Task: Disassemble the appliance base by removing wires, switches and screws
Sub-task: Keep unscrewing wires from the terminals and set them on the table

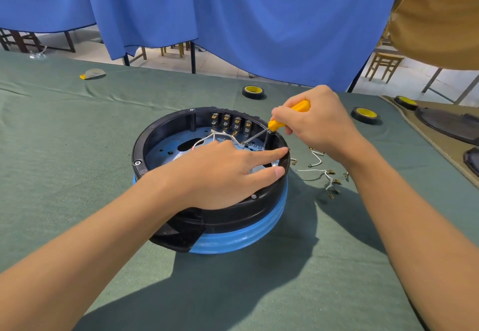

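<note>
The round appliance base point(160, 133), black on top with a blue ribbed band below, lies open side up on the green cloth. Along its far inner wall stands a row of switches point(230, 123) with white wires point(220, 137) running from them. My left hand point(220, 172) rests flat across the near right rim, fingers straight, index finger reaching the right rim. My right hand point(316, 120) grips a yellow-handled screwdriver point(278, 123), whose tip points down at a terminal near the rightmost switch.
Loose white wires with brass terminals point(328, 176) lie on the cloth right of the base. Two tape rolls point(253, 91) point(365, 115) sit behind. A tan mat with black parts point(445, 126) fills the right edge. A blue curtain hangs beyond the table.
</note>
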`<act>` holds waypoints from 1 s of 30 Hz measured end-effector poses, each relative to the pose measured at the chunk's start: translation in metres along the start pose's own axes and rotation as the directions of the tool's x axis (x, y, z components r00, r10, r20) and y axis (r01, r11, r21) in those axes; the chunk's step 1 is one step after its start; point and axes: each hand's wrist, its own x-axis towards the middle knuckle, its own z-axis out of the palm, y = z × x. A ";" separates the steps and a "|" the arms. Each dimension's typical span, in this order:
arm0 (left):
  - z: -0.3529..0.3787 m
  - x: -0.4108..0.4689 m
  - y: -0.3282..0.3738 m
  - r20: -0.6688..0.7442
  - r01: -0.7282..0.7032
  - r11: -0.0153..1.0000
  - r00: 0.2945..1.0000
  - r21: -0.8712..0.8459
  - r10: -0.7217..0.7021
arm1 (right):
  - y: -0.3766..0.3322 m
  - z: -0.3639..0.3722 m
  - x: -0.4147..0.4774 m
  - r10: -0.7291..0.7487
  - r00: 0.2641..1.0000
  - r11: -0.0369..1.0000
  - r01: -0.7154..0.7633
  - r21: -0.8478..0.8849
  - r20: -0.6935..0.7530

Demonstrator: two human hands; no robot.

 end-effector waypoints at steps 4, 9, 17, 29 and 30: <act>0.001 0.000 0.001 0.000 0.003 1.000 1.000 0.001 -0.003 | -0.001 -0.003 0.001 -0.008 0.999 0.999 0.010 0.047 -0.051; 0.000 -0.001 0.002 0.009 0.014 1.000 1.000 -0.001 -0.014 | -0.002 0.003 0.002 -0.050 0.990 0.994 0.063 0.092 -0.131; 0.000 0.000 0.001 0.006 0.012 1.000 1.000 0.004 -0.012 | 0.002 0.016 0.002 -0.061 0.991 0.996 0.067 0.054 -0.116; 0.001 -0.001 0.001 0.012 0.005 1.000 1.000 0.013 -0.005 | -0.009 0.013 0.041 0.003 1.000 0.993 -0.003 0.121 -0.005; 0.001 -0.001 0.001 0.011 0.001 1.000 1.000 0.012 -0.002 | -0.008 0.013 0.045 0.008 1.000 0.992 -0.008 0.125 0.004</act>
